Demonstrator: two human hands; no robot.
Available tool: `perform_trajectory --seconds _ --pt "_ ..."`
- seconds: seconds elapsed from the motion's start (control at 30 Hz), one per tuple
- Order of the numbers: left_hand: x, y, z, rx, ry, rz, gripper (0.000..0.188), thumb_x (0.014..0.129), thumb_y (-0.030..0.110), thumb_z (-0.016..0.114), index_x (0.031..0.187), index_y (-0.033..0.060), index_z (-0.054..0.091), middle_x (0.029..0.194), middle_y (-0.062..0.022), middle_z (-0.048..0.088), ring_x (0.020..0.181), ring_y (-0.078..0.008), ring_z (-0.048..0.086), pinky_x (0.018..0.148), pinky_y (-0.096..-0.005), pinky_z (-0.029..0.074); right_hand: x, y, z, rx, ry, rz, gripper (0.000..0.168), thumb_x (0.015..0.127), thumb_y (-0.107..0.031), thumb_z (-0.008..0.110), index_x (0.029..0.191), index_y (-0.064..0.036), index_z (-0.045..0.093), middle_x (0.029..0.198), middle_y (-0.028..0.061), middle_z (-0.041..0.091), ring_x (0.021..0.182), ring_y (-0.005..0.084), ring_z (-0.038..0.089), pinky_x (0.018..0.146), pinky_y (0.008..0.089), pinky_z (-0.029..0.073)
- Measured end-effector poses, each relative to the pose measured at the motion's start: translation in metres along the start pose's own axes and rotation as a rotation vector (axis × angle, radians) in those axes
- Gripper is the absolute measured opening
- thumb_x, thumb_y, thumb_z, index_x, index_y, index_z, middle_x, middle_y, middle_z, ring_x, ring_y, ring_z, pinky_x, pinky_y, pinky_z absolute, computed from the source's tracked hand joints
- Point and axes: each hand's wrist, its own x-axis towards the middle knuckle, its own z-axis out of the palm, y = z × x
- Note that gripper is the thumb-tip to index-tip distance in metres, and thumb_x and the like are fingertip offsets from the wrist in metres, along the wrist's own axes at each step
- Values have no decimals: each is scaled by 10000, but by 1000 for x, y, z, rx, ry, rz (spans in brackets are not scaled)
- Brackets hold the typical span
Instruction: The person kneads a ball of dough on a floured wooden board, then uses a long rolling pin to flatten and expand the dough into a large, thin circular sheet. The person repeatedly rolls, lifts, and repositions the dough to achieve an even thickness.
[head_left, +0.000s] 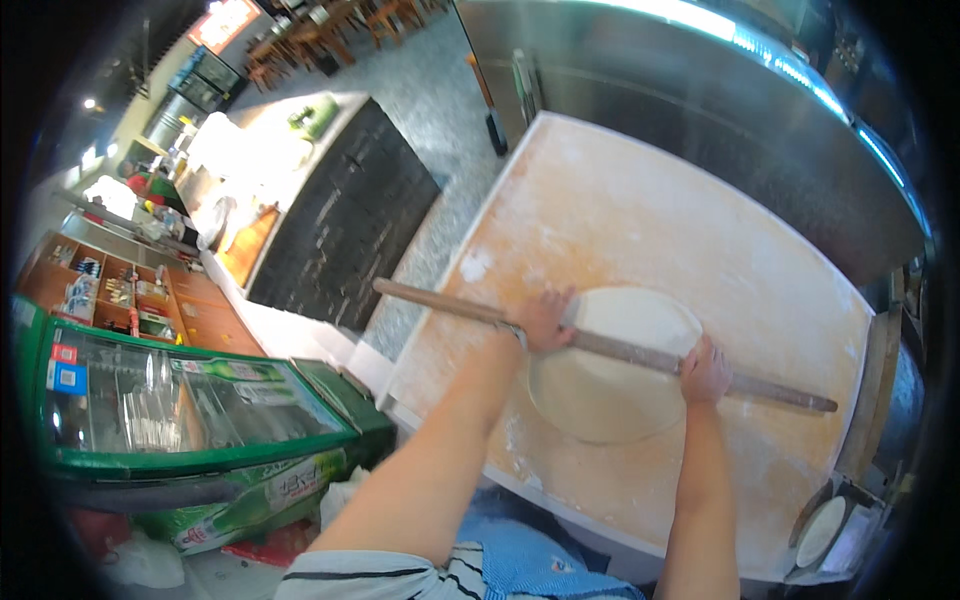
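Observation:
A long wooden rolling pin (626, 349) lies slantwise across a round, flat sheet of pale dough (611, 405). Left of the sheet's middle, my left hand (546, 321) is on the pin, thumb towards the dough and a band at the wrist. My right hand (705, 371) holds the pin near the right edge of the sheet. Both pin ends stick out well past my hands. Under the dough is a floured wooden work table (645, 202); loose flour (474, 266) is scattered on it.
A stainless-steel panel (712, 157) borders the table's far side. To the left stand a green-framed glass-top chest freezer (202, 405) and a dark-sided counter (345, 217) with a lit top. A white round dish-like object (821, 531) sits by the table's near right corner.

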Motion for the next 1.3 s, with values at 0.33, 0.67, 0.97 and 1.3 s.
perform_trajectory --seconds 0.33,0.67,0.97,1.3 --pt "-79 115 34 -10 172 -75 796 839 457 614 1445 -2 378 1221 -225 538 1098 -369 540 956 -484 438 -139 -2 -64 -97 -79 232 535 858 -345 586 1278 -16 546 1112 227 638 1049 420 603 885 551 448" --pt "-40 111 -13 -44 -233 -142 746 854 442 587 1465 76 364 1275 -214 539 1171 -368 548 935 -508 500 -106 -28 -68 -75 -61 46 600 833 -327 596 1370 -68 530 1252 181 612 1060 394 612 890 509 506" --pt "14 81 -8 82 -359 102 797 869 523 573 1478 59 351 1054 -215 657 924 -365 659 819 -501 540 -44 -25 -58 15 -56 13 546 804 -367 652 1254 -68 578 1138 163 627 995 348 627 802 457 549" --pt "51 51 -2 47 -245 404 714 857 511 595 1397 59 473 902 -187 671 772 -357 658 701 -499 524 -18 -35 -45 43 -86 66 460 843 -392 632 1155 -55 623 903 163 641 844 325 643 709 443 545"
